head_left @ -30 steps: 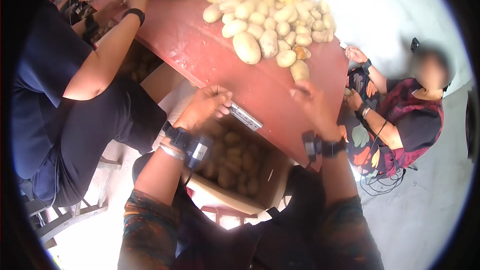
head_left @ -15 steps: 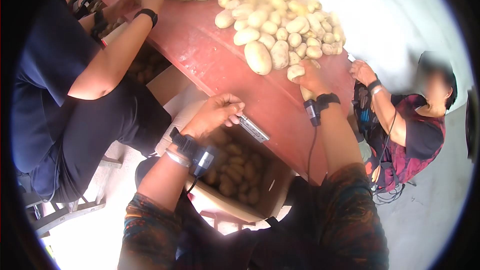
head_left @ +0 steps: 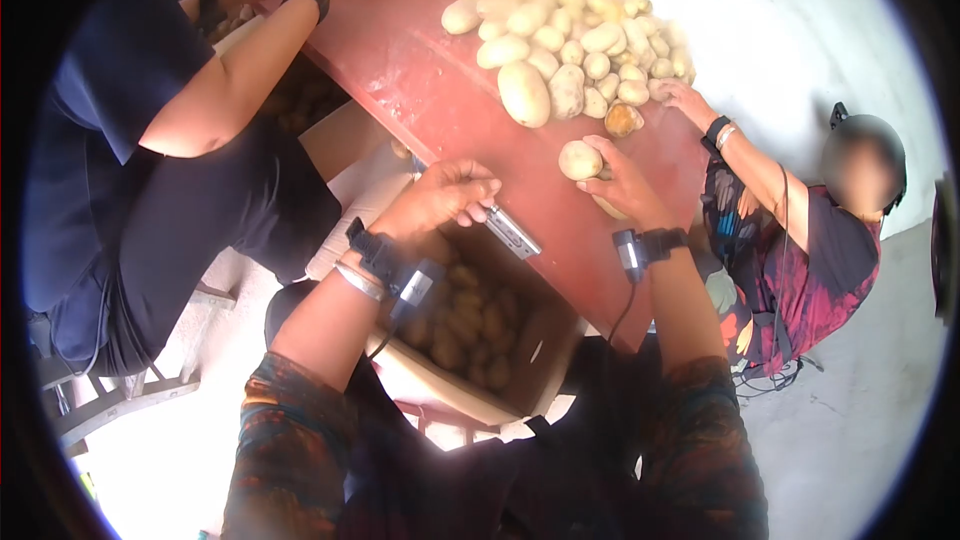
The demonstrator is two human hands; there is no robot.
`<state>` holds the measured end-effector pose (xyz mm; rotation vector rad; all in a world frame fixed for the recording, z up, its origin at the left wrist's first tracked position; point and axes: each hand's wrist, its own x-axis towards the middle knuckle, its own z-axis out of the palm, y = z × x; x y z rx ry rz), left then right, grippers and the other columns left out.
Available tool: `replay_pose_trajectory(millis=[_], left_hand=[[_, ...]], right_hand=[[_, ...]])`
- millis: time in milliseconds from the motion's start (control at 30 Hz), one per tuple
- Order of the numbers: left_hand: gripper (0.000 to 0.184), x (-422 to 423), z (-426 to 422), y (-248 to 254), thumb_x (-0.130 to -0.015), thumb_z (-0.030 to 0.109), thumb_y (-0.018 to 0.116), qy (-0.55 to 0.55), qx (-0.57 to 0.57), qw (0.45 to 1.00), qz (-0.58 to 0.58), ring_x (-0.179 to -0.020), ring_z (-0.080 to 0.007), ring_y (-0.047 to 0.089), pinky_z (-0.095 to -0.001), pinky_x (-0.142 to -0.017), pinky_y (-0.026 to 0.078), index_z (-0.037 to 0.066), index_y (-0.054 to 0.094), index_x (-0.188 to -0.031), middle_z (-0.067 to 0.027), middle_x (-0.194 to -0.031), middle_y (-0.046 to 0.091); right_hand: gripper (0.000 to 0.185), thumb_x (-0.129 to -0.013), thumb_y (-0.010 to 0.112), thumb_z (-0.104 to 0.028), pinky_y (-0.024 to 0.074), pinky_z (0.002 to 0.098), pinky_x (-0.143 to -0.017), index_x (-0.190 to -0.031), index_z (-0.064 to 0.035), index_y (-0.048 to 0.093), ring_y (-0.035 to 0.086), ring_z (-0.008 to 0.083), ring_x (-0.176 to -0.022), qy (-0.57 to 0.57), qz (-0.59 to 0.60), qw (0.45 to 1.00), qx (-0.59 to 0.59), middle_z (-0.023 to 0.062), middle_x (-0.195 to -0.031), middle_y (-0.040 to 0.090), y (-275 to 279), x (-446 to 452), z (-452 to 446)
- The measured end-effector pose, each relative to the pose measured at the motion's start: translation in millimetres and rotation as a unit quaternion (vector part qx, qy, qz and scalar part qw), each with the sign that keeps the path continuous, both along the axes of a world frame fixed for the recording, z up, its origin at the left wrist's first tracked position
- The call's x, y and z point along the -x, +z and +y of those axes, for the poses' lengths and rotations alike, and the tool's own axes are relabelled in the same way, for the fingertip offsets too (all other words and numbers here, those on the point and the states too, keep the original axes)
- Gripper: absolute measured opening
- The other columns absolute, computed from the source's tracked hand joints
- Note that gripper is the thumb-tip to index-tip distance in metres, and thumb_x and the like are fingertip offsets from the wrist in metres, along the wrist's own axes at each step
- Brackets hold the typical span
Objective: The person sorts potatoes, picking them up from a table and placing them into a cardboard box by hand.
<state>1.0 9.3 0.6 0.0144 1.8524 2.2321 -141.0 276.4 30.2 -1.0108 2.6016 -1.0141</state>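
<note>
My left hand (head_left: 450,198) is closed on a flat metal tool (head_left: 513,231) with slots, near the edge of the red table (head_left: 400,90). Between the thumb and fingers of my right hand (head_left: 625,185) is a round pale potato (head_left: 580,160); part of another potato (head_left: 608,206) shows under the palm. Beyond my right hand lies the pile of potatoes (head_left: 565,40), with a large one (head_left: 524,94) at its near side and a brown-stained one (head_left: 624,119) close to my fingers.
Below the table edge stands a cardboard box (head_left: 450,388) holding several potatoes. A person in dark clothes (head_left: 110,140) sits at the left, one hand at the pile. Another person (head_left: 815,250) at the right reaches toward the potatoes. A metal stool (head_left: 135,395) stands at lower left.
My right hand has gone to the pile, closed on the round potato and come back a little with it. The right-hand person's hand has moved to the pile. My left hand still holds the tool.
</note>
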Motion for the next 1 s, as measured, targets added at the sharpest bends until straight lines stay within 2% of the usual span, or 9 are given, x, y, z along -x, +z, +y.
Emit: replay_pose_trajectory(millis=[267, 367, 433, 467, 533, 633, 800, 867, 1000], left_hand=[[0.026, -2.7, 3.5, 0.8, -0.087, 0.025, 0.06, -0.005, 0.005, 1.0, 0.005, -0.072, -0.0064, 0.056, -0.0186, -0.059, 0.045, 0.004, 0.056, -0.101, -0.0003, -0.084, 0.06], [0.026, -3.2, -2.3, 2.8, -0.086, 0.025, 0.06, 0.006, 0.009, 1.0, 0.003, -0.071, -0.0067, 0.056, -0.019, -0.059, 0.046, 0.004, 0.056, -0.1, -0.0006, -0.085, 0.06], [0.027, -3.7, -1.2, 2.4, -0.087, 0.027, 0.06, -0.012, 0.003, 1.0, 0.024, -0.071, -0.0081, 0.057, -0.0199, -0.06, 0.047, 0.004, 0.056, -0.101, -0.0014, -0.087, 0.06], [0.027, -4.3, 1.0, 3.6, -0.087, 0.027, 0.06, -0.011, 0.002, 1.0, 0.022, -0.071, -0.0081, 0.057, -0.0199, -0.06, 0.047, 0.004, 0.056, -0.101, -0.0014, -0.087, 0.06], [0.029, -6.7, 5.2, 9.1, -0.088, 0.03, 0.058, -0.071, -0.012, 0.997, 0.003, -0.071, -0.0098, 0.059, -0.0211, -0.06, 0.047, 0.006, 0.055, -0.102, -0.0024, -0.088, 0.06], [0.037, -15.8, 12.4, 17.1, -0.088, 0.034, 0.057, -0.142, -0.068, 0.987, -0.01, -0.077, -0.014, 0.062, -0.0244, -0.064, 0.051, 0.005, 0.052, -0.111, -0.0059, -0.094, 0.061], [0.042, -15.6, 9.4, 6.4, -0.089, 0.031, 0.057, -0.104, -0.185, 0.977, -0.001, -0.083, -0.017, 0.064, -0.0264, -0.071, 0.053, 0.001, 0.048, -0.117, -0.0102, -0.098, 0.062], [0.04, -14.8, 7.9, 7.8, -0.088, 0.028, 0.059, -0.078, -0.174, 0.982, 0.007, -0.081, -0.0167, 0.064, -0.0266, -0.071, 0.054, 0.001, 0.048, -0.116, -0.0091, -0.095, 0.062], [0.031, -9.3, 5.1, 8.0, -0.086, 0.023, 0.063, -0.014, -0.101, 0.994, 0.045, -0.077, -0.0156, 0.063, -0.0259, -0.069, 0.054, 0.001, 0.053, -0.107, -0.0069, -0.089, 0.061]], right_hand=[[0.07, -0.067, 0.072, -0.008, 0.0365, 0.0348, -0.098, -0.128, 0.0013, 0.039, 0.045, 0.029, -0.117, -0.087, 0.098, 0.983, -0.126, 0.0179, -0.124, 0.048, -1.1, -21.2, 24.3], [0.066, -0.068, 0.068, -0.009, 0.0381, 0.0359, -0.097, -0.127, 0.0022, 0.04, 0.046, 0.0297, -0.116, -0.14, -0.011, 0.989, -0.037, 0.0193, -0.123, 0.048, 6.0, -31.8, 21.9], [0.061, -0.071, 0.06, -0.009, 0.0385, 0.0369, -0.097, -0.127, 0.0027, 0.039, 0.047, 0.0296, -0.117, -0.167, -0.235, 0.934, 0.209, 0.0201, -0.122, 0.049, 27.7, -56.2, 17.1], [0.061, -0.071, 0.06, -0.009, 0.0385, 0.0369, -0.097, -0.127, 0.0027, 0.039, 0.047, 0.0296, -0.117, -0.167, -0.237, 0.934, 0.207, 0.0201, -0.122, 0.049, 34.1, -69.4, 12.0], [0.056, -0.073, 0.054, -0.006, 0.0373, 0.0366, -0.098, -0.127, 0.0024, 0.039, 0.045, 0.0272, -0.118, -0.02, -0.365, 0.823, 0.434, 0.019, -0.124, 0.047, 35.9, -93.4, -8.7], [0.056, -0.076, 0.05, -0.003, 0.0349, 0.0353, -0.1, -0.13, 0.0031, 0.035, 0.043, 0.0252, -0.121, 0.075, -0.303, 0.813, 0.492, 0.0184, -0.129, 0.044, 16.7, -109.8, -45.0], [0.059, -0.083, 0.051, -0.004, 0.0341, 0.0347, -0.101, -0.136, 0.0021, 0.028, 0.043, 0.0222, -0.12, 0.027, -0.247, 0.871, 0.425, 0.0174, -0.136, 0.037, 13.9, -129.2, -75.9], [0.06, -0.083, 0.056, -0.004, 0.0379, 0.0322, -0.097, -0.136, 0.002, 0.028, 0.047, 0.0192, -0.114, -0.02, -0.146, 0.929, 0.34, 0.0144, -0.131, 0.042, 15.8, -134.2, -77.0], [0.06, -0.082, 0.059, -0.005, 0.0413, 0.0302, -0.092, -0.135, 0.0022, 0.031, 0.05, 0.0173, -0.108, -0.023, -0.148, 0.931, 0.334, 0.0115, -0.123, 0.048, 9.5, -136.5, -78.8]])
